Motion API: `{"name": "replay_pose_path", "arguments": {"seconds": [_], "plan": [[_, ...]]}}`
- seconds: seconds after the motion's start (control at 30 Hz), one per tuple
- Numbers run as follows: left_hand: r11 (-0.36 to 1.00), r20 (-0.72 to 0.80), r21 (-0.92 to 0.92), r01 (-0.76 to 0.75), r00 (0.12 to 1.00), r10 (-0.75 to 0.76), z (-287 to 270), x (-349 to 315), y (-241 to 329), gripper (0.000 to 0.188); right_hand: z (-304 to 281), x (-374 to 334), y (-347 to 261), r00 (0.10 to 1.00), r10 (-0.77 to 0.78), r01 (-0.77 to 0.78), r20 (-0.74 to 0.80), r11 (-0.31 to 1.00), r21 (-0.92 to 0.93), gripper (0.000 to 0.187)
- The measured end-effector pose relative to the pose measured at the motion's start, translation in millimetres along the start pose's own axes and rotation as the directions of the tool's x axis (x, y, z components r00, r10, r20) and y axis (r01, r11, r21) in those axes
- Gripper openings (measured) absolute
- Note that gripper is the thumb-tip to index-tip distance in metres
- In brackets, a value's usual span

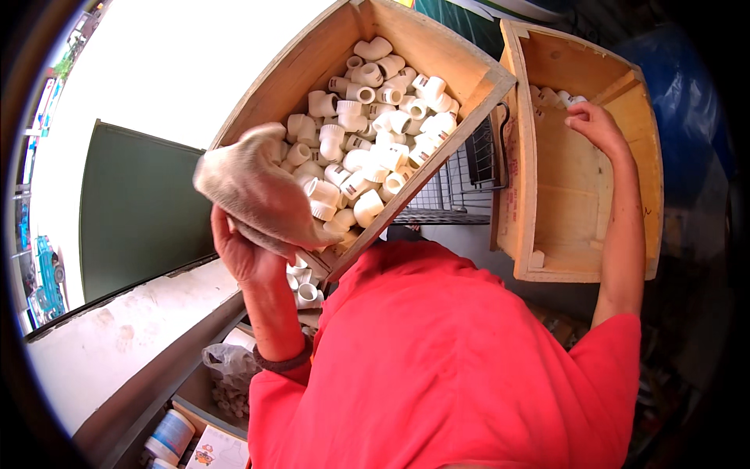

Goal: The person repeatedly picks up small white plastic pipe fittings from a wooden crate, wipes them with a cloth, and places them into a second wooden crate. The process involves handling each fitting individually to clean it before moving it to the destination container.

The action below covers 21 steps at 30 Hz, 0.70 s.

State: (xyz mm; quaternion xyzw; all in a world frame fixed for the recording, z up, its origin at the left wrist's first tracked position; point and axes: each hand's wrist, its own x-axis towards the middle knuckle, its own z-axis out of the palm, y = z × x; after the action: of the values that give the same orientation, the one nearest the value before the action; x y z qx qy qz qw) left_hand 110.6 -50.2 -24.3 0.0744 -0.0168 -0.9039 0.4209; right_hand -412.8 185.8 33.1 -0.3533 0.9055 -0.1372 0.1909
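Note:
A beige cloth [258,187] is bunched in my left hand [238,246], its folds hanging over the near left corner of a wooden box [266,86]. My fingers are closed on its lower edge. White elbow pipe fittings [351,156] fill the box in a loose heap, and the cloth covers some of them. My right hand [598,129] reaches into a second wooden box [570,211] on the right. Its fingers are slightly apart and loosely bent, beside a few white pipe fittings [551,98] at that box's far left. Nothing shows between thumb and fingers.
Between the boxes stands a dark wire basket [476,168]. A green panel [141,203] rises at left behind a white ledge [125,344]. Below my left arm lie a plastic bag [230,363] of small parts and a blue-and-white tub [169,435]. Blue plastic sheeting [680,86] hangs at far right.

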Motion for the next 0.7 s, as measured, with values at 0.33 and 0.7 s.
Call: {"name": "replay_pose_path", "arguments": {"seconds": [0.33, 0.7], "plan": [[0.997, -0.144, 0.073, -0.022, 0.989, 0.032, 6, 1, -8, 0.04, 44, -79, -218, 0.894, -0.432, 0.43, -0.12, 0.902, -0.042, 0.017], [0.979, -0.068, 0.204, 0.014, 0.998, 0.0, 9, 5, -8, 0.039, 175, -41, -271, 0.808, -0.327, 0.569, 0.49, 0.646, -0.508, 0.027]]}}
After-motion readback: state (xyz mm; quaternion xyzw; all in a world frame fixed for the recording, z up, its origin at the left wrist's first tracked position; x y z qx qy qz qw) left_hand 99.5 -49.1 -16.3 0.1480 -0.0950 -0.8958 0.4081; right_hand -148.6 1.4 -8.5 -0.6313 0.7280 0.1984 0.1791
